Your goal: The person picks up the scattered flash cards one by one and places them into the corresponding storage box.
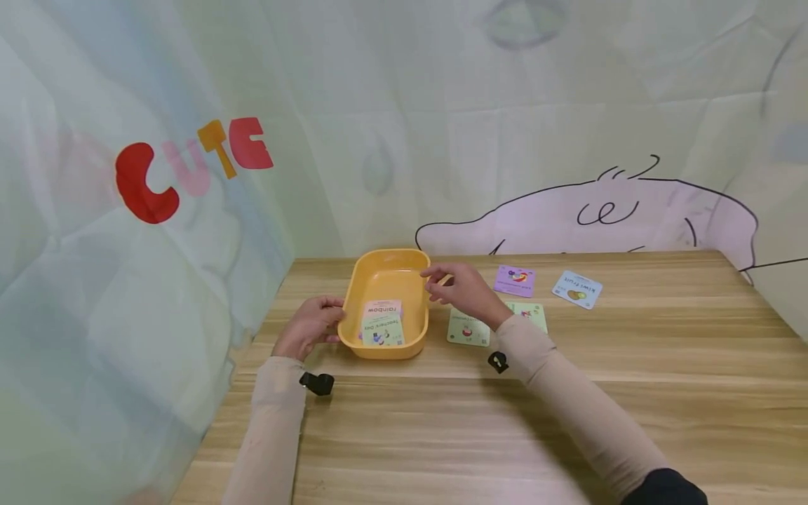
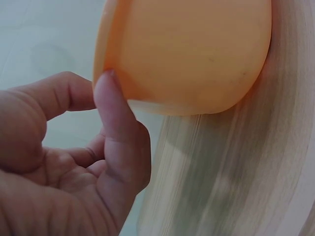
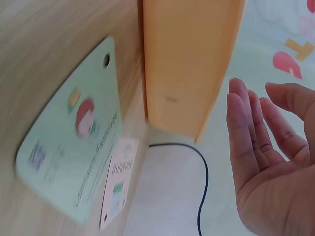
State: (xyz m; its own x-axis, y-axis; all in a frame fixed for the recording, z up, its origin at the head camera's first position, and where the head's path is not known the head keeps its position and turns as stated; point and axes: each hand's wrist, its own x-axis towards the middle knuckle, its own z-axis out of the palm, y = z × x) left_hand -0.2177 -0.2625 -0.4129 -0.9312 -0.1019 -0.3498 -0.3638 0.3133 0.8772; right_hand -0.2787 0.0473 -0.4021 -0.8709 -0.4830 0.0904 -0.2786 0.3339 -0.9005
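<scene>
A yellow plastic basin stands on the table toward its left back. Two cards lie in the basin: a pinkish "rainbow" card, partly covered by a light green "Teachers' Day" card. At the basin's left side, my left hand pinches the rim, a fingertip against the outer wall. My right hand hovers by the right rim, its thumb and fingers apart with nothing between them. Below that hand lies a green card, and a pink card shows beyond it in the right wrist view.
Right of the basin, a purple card and a blue "kiwi fruit" card lie flat. Another green card is partly hidden by the right forearm. Printed cloth hangs along the back and left of the wooden table.
</scene>
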